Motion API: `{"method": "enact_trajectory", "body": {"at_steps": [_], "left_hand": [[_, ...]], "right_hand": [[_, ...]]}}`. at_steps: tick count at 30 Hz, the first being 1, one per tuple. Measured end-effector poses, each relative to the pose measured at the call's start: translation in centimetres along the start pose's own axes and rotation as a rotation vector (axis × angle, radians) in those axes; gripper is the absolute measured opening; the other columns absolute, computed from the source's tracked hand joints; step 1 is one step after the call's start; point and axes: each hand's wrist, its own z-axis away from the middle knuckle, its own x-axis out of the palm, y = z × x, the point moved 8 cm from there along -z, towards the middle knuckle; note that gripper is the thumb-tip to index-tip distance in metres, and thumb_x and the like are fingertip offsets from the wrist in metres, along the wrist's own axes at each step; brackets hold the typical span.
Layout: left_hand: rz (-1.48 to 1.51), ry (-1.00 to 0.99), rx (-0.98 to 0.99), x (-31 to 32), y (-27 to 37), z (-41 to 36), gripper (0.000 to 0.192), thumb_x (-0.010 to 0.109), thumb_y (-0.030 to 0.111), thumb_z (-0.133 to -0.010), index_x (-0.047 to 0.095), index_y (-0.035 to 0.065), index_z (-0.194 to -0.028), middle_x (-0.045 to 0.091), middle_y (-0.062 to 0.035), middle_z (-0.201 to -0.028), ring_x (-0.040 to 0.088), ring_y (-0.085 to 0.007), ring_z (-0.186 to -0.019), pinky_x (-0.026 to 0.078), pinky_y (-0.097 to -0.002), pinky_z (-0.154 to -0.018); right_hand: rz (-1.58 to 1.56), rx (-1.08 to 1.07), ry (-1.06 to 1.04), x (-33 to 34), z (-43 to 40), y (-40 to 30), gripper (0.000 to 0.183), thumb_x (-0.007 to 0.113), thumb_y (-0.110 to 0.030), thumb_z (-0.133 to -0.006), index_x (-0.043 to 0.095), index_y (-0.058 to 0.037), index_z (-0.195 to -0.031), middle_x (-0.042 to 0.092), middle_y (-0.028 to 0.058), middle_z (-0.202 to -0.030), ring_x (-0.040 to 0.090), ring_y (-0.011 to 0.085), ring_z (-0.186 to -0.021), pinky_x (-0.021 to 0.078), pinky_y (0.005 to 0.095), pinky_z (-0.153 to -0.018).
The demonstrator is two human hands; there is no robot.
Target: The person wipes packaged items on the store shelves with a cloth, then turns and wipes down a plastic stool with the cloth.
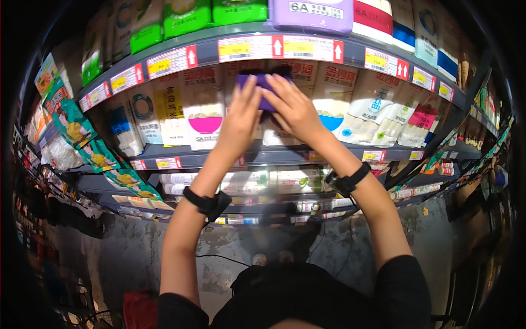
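Note:
Both my left hand (239, 117) and my right hand (295, 107) reach into the middle shelf and meet around a dark purple item (267, 104). Fingers of each hand lie over its front; whether it is a cloth or a soft pack cannot be told. Behind and beside it stand upright noodle packs. One with a pink bowl print (204, 123) is left of my left hand, and one with a blue bowl print (331, 117) is right of my right hand. Another white pack (279, 133) is partly hidden beneath my hands.
Above my hands runs a shelf edge (355, 52) with price labels, holding green packs (187, 20) and a lilac pack (312, 16). A strip of hanging green sachets (98, 154) is at the left. More packs lie on lower shelves (296, 180). A cable (224, 258) crosses the floor.

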Motion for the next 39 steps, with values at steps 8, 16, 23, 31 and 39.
{"method": "enact_trajectory", "body": {"at_steps": [8, 16, 23, 31, 39], "left_hand": [[-0.021, -0.348, -0.111, 15.0, 6.0, 4.0, 0.067, 0.051, 0.029, -0.086, 0.027, -0.0109, -0.135, 0.020, -0.0256, -0.144, 0.017, -0.0489, -0.131, 0.022, -0.0519, -0.107], [-0.007, -0.439, -0.252, 15.1, 3.4, -4.6, 0.023, 0.050, 0.027, -0.088, 0.054, 0.0043, -0.083, 0.056, -0.0139, -0.079, 0.053, -0.0334, -0.074, 0.040, -0.0442, -0.069], [-0.153, -0.158, -0.184, 13.2, 5.5, -1.6, 0.038, 0.048, 0.021, -0.086, 0.052, -0.0009, -0.117, 0.050, -0.0183, -0.121, 0.044, -0.0382, -0.113, 0.034, -0.0474, -0.098], [0.294, -0.335, -0.273, 13.8, 7.2, 3.7, 0.053, 0.047, 0.007, -0.079, 0.040, -0.0017, -0.132, 0.035, -0.0182, -0.139, 0.032, -0.0434, -0.127, 0.024, -0.0473, -0.107], [0.049, -0.110, -0.255, 9.1, 3.1, 0.4, 0.057, 0.053, -0.008, -0.067, 0.046, -0.0019, -0.124, 0.043, -0.0203, -0.130, 0.037, -0.0426, -0.123, 0.032, -0.0448, -0.104]], "right_hand": [[0.225, 0.280, -0.311, 0.7, 12.8, 5.2, 0.056, 0.060, -0.023, -0.081, 0.042, -0.0070, -0.131, 0.030, 0.0123, -0.143, 0.027, 0.0272, -0.134, 0.0250, 0.0437, -0.106], [0.238, 0.538, -0.317, -2.3, 7.3, 11.5, 0.050, 0.057, -0.016, -0.078, 0.049, -0.0099, -0.127, 0.039, 0.0151, -0.138, 0.053, 0.0269, -0.111, 0.0504, 0.0342, -0.069], [0.189, 0.605, 0.017, -0.7, 9.7, 7.6, 0.055, 0.053, -0.015, -0.077, 0.045, -0.0084, -0.131, 0.034, 0.0248, -0.137, 0.034, 0.0439, -0.125, 0.0285, 0.0512, -0.103], [0.015, 0.565, 0.038, 1.1, 16.7, 4.3, 0.053, 0.053, -0.007, -0.082, 0.039, -0.0046, -0.133, 0.030, 0.0281, -0.138, 0.028, 0.0480, -0.128, 0.0293, 0.0500, -0.104], [0.025, 0.411, -0.032, 2.1, 8.8, 4.1, 0.056, 0.055, -0.009, -0.079, 0.040, -0.0031, -0.132, 0.036, 0.0210, -0.135, 0.032, 0.0380, -0.128, 0.0303, 0.0471, -0.103]]}}
